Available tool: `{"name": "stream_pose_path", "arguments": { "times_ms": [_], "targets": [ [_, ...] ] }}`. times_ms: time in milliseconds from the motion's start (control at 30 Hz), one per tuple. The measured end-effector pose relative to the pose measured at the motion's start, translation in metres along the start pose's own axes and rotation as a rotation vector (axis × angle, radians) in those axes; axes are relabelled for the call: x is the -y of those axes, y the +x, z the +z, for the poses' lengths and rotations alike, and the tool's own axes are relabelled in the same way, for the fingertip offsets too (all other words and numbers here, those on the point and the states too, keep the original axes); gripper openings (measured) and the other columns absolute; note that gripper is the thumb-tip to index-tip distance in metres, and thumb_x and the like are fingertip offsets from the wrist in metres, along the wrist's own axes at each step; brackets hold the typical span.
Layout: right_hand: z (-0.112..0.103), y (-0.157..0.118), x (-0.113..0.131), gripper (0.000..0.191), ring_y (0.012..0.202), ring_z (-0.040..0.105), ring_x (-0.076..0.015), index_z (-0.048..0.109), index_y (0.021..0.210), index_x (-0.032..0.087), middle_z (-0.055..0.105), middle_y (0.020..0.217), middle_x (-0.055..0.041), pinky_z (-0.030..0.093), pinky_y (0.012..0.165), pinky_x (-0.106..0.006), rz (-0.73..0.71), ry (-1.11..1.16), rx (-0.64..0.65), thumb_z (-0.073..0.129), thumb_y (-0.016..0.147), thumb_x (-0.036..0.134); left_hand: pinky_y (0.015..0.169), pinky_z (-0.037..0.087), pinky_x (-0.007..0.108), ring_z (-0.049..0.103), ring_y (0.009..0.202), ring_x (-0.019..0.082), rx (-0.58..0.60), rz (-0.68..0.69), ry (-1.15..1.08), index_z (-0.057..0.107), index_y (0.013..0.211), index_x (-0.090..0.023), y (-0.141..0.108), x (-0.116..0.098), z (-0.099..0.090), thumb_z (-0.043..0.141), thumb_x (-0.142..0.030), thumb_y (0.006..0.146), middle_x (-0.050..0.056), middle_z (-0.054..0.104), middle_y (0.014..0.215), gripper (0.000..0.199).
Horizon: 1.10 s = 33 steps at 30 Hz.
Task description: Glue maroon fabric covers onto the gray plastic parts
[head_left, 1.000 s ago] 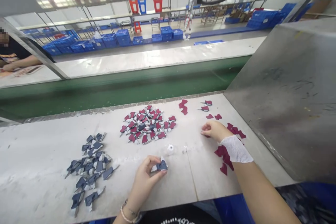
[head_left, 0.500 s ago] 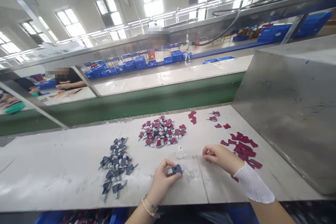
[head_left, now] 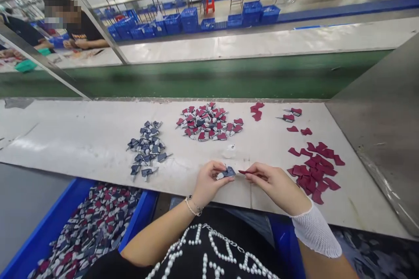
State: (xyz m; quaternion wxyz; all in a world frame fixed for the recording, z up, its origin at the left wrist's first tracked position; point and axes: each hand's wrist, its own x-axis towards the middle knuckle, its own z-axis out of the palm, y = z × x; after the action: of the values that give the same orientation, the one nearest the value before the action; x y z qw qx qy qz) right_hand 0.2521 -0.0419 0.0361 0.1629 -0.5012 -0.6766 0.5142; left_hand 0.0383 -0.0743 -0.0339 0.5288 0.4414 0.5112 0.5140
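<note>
Between its thumb and fingers, my left hand (head_left: 209, 181) pinches a small dark blue and light grey piece (head_left: 229, 171), just above the worktop. Close to its right, my right hand (head_left: 270, 181) pinches a thin maroon piece (head_left: 243, 172) by one end. The two pieces are near each other with a small gap. Right of my hands lies a pile of loose flat maroon pieces (head_left: 314, 170). To the left is a heap of dark blue and grey pieces (head_left: 147, 146). Beyond my hands sits a heap of maroon and grey pieces (head_left: 209, 122).
A blue crate (head_left: 137, 216) full of mixed pieces stands below the table's front edge at left. A metal panel (head_left: 382, 130) bounds the right side. A green barrier (head_left: 209, 76) runs behind the worktop (head_left: 81, 139). A person (head_left: 81, 26) works at the far left.
My view has tilted down, bringing the blue crate into sight. My right hand has come closer to the left and now shows a maroon piece. The left hand still holds its blue-grey piece.
</note>
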Motion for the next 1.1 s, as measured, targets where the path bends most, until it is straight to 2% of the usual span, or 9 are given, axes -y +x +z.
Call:
{"name": "stream_pose_path", "arguments": {
  "times_ms": [100, 167, 333, 500, 667, 800, 900, 1100],
  "targets": [
    [0.0, 0.001, 0.009, 0.028, 0.096, 0.075, -0.0259, 0.065, 0.1, 0.023, 0.079, 0.098, -0.007, 0.058, 0.09, -0.041, 0.011, 0.135, 0.086, 0.054, 0.097, 0.049, 0.083, 0.059, 0.032, 0.069, 0.09, 0.018, -0.005, 0.05, 0.019, 0.066, 0.085, -0.016, 0.0, -0.002, -0.002, 0.089, -0.034, 0.069, 0.006, 0.068, 0.094, 0.034],
    [0.003, 0.006, 0.015, 0.029, 0.095, 0.076, -0.0247, 0.061, 0.105, 0.024, 0.079, 0.095, -0.0063, 0.06, 0.089, -0.041, 0.019, 0.217, 0.134, 0.055, 0.097, 0.051, 0.082, 0.06, 0.033, 0.07, 0.09, 0.018, 0.008, 0.094, 0.034, 0.067, 0.087, -0.017, 0.002, -0.006, -0.005, 0.086, -0.033, 0.073, 0.006, 0.069, 0.094, 0.029],
    [0.012, 0.026, 0.022, 0.031, 0.089, 0.077, -0.0233, 0.059, 0.09, 0.024, 0.078, 0.089, -0.0054, 0.063, 0.082, -0.038, 0.041, 0.327, 0.167, 0.06, 0.095, 0.055, 0.081, 0.06, 0.031, 0.07, 0.089, 0.016, 0.039, 0.188, 0.082, 0.07, 0.089, -0.02, 0.01, -0.01, -0.015, 0.087, -0.025, 0.072, 0.003, 0.072, 0.094, 0.025],
    [0.013, 0.039, 0.017, 0.028, 0.083, 0.076, -0.0219, 0.061, 0.093, 0.023, 0.077, 0.086, -0.0059, 0.062, 0.078, -0.037, 0.088, 0.324, 0.156, 0.058, 0.097, 0.05, 0.083, 0.061, 0.033, 0.071, 0.091, 0.016, 0.014, 0.359, 0.251, 0.069, 0.095, -0.021, 0.014, -0.008, -0.02, 0.084, -0.022, 0.077, 0.004, 0.073, 0.095, 0.024],
    [0.014, 0.045, 0.017, 0.026, 0.08, 0.075, -0.0213, 0.059, 0.094, 0.023, 0.077, 0.084, -0.0054, 0.061, 0.075, -0.037, 0.108, 0.297, 0.146, 0.055, 0.1, 0.048, 0.085, 0.062, 0.034, 0.072, 0.093, 0.016, 0.039, 0.343, 0.295, 0.068, 0.098, -0.02, 0.016, -0.006, -0.024, 0.08, -0.025, 0.081, 0.005, 0.072, 0.099, 0.022],
    [0.015, 0.048, 0.018, 0.022, 0.071, 0.072, -0.0185, 0.057, 0.095, 0.023, 0.073, 0.074, -0.0018, 0.057, 0.068, -0.033, 0.098, 0.267, 0.144, 0.054, 0.101, 0.044, 0.086, 0.063, 0.033, 0.072, 0.095, 0.016, 0.06, 0.378, 0.335, 0.068, 0.101, -0.021, 0.017, -0.006, -0.027, 0.083, -0.026, 0.078, 0.005, 0.073, 0.1, 0.028],
    [0.017, 0.047, 0.019, 0.021, 0.068, 0.07, -0.0172, 0.056, 0.094, 0.023, 0.073, 0.076, -0.0015, 0.055, 0.064, -0.031, 0.099, 0.265, 0.134, 0.053, 0.101, 0.043, 0.085, 0.063, 0.032, 0.073, 0.094, 0.016, 0.058, 0.408, 0.358, 0.068, 0.1, -0.02, 0.017, -0.008, -0.027, 0.085, -0.026, 0.076, 0.005, 0.073, 0.099, 0.03],
    [0.018, 0.043, 0.021, 0.024, 0.067, 0.067, -0.0165, 0.059, 0.088, 0.022, 0.069, 0.074, -0.0015, 0.055, 0.065, -0.03, 0.119, 0.248, 0.102, 0.059, 0.098, 0.044, 0.084, 0.064, 0.03, 0.073, 0.092, 0.015, 0.071, 0.452, 0.37, 0.068, 0.098, -0.019, 0.017, -0.011, -0.024, 0.083, -0.023, 0.078, 0.004, 0.074, 0.096, 0.026]
  ]
}}
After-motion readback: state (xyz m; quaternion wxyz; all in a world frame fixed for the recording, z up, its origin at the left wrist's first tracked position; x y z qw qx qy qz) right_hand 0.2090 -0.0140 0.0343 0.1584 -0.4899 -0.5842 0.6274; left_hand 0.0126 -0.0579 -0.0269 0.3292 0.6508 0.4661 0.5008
